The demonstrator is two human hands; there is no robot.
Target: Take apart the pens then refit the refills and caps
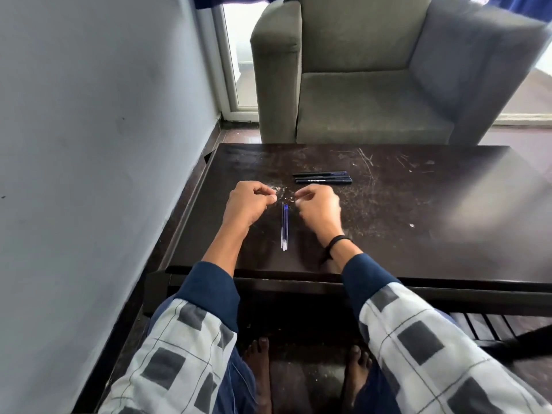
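My sleeves (179, 354) are pale with thin dark grid lines and dark grey squares, ending in navy cuffs (209, 291); black cord band (339, 241) with a hanging end on my right wrist, navy trousers (239, 377), feet (260, 363) bare.

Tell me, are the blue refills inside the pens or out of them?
Out. The blue refills lie bare, side by side on the table, apart from the black pens farther away.

Dark scratched table (418, 234) with blue refills (284, 227), black pens (322, 177).
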